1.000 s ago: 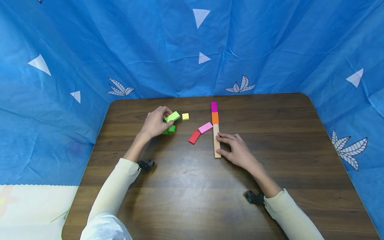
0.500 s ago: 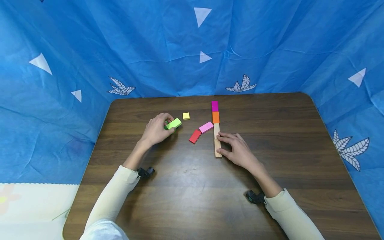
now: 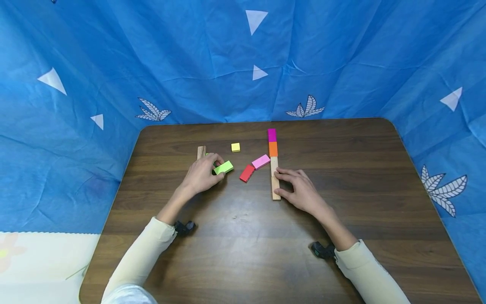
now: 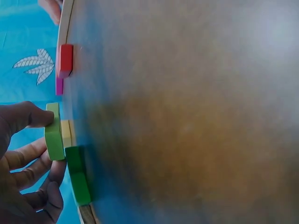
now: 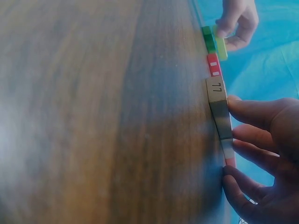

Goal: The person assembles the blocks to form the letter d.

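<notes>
My left hand (image 3: 201,175) pinches a light green block (image 3: 224,167) between thumb and fingers; the left wrist view shows this block (image 4: 54,132) raised off the table. Two darker green blocks (image 4: 80,189) lie by that hand, mostly hidden by it in the head view. My right hand (image 3: 301,192) touches the right side of two plain wooden blocks (image 3: 276,190) set end to end, its fingertips and thumb all on that same side. An orange block (image 3: 273,149) and a magenta block (image 3: 271,135) extend this row towards the back.
A pink block (image 3: 261,162) slants off the row's left side, and a red block (image 3: 247,173) adjoins it at an angle. A small yellow block (image 3: 236,147) sits farther back. Behind my left hand lies a brown wooden block (image 3: 201,152). Blue cloth (image 3: 228,59) borders the dark table (image 3: 235,253).
My left hand has moved towards me and slightly right with the light green block, uncovering the brown wooden block. My right hand keeps its place at the row.
</notes>
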